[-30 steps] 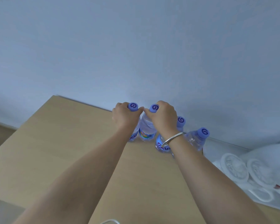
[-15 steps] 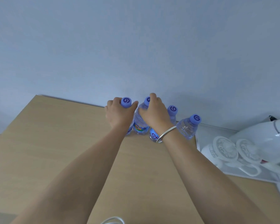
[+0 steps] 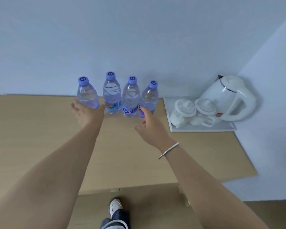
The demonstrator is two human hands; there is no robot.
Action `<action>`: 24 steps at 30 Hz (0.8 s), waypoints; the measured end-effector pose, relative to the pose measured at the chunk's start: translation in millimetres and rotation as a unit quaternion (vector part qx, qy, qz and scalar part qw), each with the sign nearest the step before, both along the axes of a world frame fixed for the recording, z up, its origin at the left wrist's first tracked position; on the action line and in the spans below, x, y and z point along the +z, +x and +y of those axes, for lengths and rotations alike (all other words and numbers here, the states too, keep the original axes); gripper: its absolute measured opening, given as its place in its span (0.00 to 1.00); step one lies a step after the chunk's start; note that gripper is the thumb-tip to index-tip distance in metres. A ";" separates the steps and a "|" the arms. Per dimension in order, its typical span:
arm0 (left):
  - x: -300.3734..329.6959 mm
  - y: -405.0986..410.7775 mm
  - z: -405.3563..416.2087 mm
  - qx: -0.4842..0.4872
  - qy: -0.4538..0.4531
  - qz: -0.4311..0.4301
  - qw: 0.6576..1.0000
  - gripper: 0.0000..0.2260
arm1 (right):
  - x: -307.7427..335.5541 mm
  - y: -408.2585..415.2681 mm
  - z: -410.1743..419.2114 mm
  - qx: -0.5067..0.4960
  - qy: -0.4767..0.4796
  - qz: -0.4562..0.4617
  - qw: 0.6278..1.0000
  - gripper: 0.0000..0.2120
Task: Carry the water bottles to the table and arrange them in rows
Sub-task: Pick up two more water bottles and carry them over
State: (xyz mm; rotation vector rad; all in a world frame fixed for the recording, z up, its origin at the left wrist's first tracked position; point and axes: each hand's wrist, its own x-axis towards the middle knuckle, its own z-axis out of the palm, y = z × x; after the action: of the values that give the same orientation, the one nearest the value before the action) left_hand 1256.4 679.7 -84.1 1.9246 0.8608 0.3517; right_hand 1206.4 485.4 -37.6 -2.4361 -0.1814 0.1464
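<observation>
Both hands have let go of the caps — left hand and right hand now lower, fingers loosely spread, holding nothing. Four water bottles stand upright in a row at the table's far edge, leftmost bottle touching the left hand.

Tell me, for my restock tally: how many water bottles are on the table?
4, upright in one row by the wall: leftmost, second, third, rightmost. None appear hidden.

A plain hotel-style guest room: a light wooden table set against a bare pale blue wall, and at the far right a white tray holding a white electric kettle and two upturned white cups
</observation>
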 end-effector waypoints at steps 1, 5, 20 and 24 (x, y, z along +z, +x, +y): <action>-1.3 -9.7 -8.3 0.004 -0.008 0.005 1.000 0.41 | -0.1 -14.9 -18.0 -0.014 -0.002 0.005 1.000 0.27; -7.2 -60.6 -78.1 -0.054 -0.019 0.038 0.998 0.37 | -0.4 -81.3 -87.7 -0.082 -0.002 0.016 0.997 0.24; -24.6 -290.8 -433.1 -0.658 0.079 0.033 0.749 0.27 | -23.2 -353.5 -339.5 -0.372 -0.025 0.055 0.926 0.19; -20.9 -318.1 -503.2 -0.725 0.100 0.017 0.682 0.24 | -21.1 -396.2 -391.1 -0.443 -0.027 0.051 0.895 0.20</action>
State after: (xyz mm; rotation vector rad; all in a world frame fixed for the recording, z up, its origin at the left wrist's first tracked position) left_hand 938.3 176.5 -105.1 2.1897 -0.8746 -0.5935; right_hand 810.2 94.3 -58.7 -2.3124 0.9808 -0.1351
